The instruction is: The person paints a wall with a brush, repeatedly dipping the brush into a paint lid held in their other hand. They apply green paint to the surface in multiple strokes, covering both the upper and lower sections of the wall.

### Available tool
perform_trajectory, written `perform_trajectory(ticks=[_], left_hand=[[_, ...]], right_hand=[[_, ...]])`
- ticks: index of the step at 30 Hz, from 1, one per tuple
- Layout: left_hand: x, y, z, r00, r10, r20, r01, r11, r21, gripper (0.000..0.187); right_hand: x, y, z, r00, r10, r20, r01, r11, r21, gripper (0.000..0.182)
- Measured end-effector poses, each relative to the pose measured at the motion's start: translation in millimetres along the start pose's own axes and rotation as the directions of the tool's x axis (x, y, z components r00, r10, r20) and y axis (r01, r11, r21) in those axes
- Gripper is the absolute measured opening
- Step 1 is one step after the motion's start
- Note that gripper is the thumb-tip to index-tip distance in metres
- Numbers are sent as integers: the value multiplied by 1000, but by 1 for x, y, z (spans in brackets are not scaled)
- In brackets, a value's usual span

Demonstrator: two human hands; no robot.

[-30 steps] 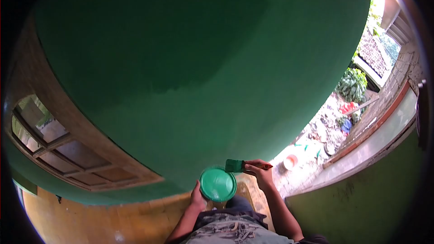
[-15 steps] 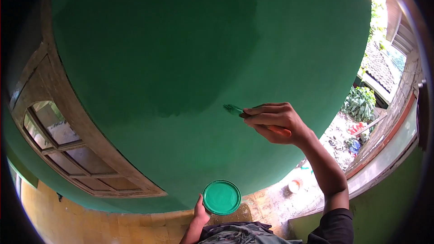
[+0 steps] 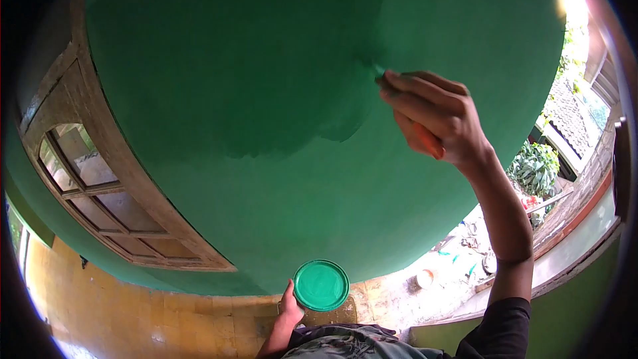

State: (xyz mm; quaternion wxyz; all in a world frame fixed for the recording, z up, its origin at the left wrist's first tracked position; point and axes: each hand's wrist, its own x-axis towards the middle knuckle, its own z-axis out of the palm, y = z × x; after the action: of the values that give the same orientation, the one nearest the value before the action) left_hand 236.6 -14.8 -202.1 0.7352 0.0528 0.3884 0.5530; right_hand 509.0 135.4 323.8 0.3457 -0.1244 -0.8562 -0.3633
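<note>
My right hand [image 3: 438,113] is raised to the wall, fingers closed around a paintbrush [image 3: 430,141] with an orange handle. The bristles are at the wall and blurred by motion. Around them, a dark, wet-looking green patch [image 3: 266,60] covers the upper part of the lighter green wall [image 3: 299,206]. Low in front of my body, my left hand [image 3: 290,307] grips a round paint tub [image 3: 321,286] by its left side. Green paint shows inside its rim.
On the left, a wooden frame with glass panes [image 3: 106,193] borders the wall. Yellowish floor tiles [image 3: 186,316] lie below. A whitish bucket [image 3: 425,279] stands on the floor at right, near scattered debris. Plants [image 3: 535,166] and a low ledge [image 3: 565,246] are farther right.
My right hand has moved up and to the right with the paintbrush, which now meets the wall. The dark patch's lower right edge has spread. My left hand still holds the paint tub low.
</note>
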Motion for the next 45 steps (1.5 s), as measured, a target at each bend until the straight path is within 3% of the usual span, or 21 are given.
perform_trajectory(ticks=[2,3,5,8,10,14,17,18,20,23,26,28,29,31,35,37,38,40,41,43,45], left_hand=[[4,-4,-5,1000,4,5,-4,1000,-11,56],[4,-6,-5,1000,11,17,-11,1000,-18,56],[4,-7,-5,1000,15,5,-15,1000,-11,56],[-4,-5,1,1000,21,-5,-21,1000,13,59],[-3,-4,5,1000,29,-1,-29,999,24,61],[-5,-5,2,998,57,3,-57,998,10,59],[-8,-6,1,997,77,-14,-77,996,-35,55],[-7,-9,0,995,92,-28,-93,995,-46,55],[-8,-11,-4,996,83,-25,-85,995,-54,54],[-7,-15,-1,996,92,-8,-92,995,-30,55],[-3,-17,0,996,80,40,-78,996,-47,55],[-5,-17,7,996,80,34,-80,997,-8,56],[-7,-19,9,996,79,34,-78,997,-7,56],[-7,-19,13,999,49,-3,-49,999,-8,56],[-10,-18,17,999,51,13,-51,999,-4,57],[-11,-19,19,996,75,53,-75,997,-3,57],[-12,-19,19,996,76,48,-76,997,-11,57],[-12,-21,17,992,87,86,-85,996,-24,58],[-10,-24,16,993,86,84,-84,996,-26,58],[-7,-25,12,994,68,91,-65,997,-36,59],[-8,-22,13,994,62,88,-62,998,-10,59]], right_hand=[[2,0,1,983,-145,-113,121,973,-198,43],[0,-6,7,983,-145,-114,121,974,-194,43],[-14,-29,30,994,-101,35,105,981,-164,42],[-38,-55,68,974,-186,131,201,973,-113,42],[-37,-60,70,993,-97,73,70,949,307,35],[-28,-22,60,998,46,43,-58,932,359,31],[-9,-7,20,996,79,45,-83,991,102,32],[-5,-6,16,996,73,50,-78,991,109,32],[-3,-5,12,984,-56,-168,30,988,-154,35],[-16,-37,43,999,-34,-34,29,990,-138,38],[-33,-72,84,989,-131,62,141,971,-195,34],[-29,-84,92,1000,-9,12,6,968,250,27],[-24,-86,93,1000,-8,13,4,968,249,27],[-16,-86,94,985,171,5,-147,831,537,20],[-26,-69,93,953,303,23,-275,825,494,17],[-36,-60,77,929,330,-170,-274,919,284,21],[-39,-58,74,930,327,-166,-270,918,291,21],[-42,-57,70,847,370,-383,-322,928,185,24],[-41,-64,74,847,371,-380,-322,928,188,24],[-30,-93,94,798,458,-393,-277,857,435,25],[-17,-130,125,720,616,-318,-288,683,672,23]])
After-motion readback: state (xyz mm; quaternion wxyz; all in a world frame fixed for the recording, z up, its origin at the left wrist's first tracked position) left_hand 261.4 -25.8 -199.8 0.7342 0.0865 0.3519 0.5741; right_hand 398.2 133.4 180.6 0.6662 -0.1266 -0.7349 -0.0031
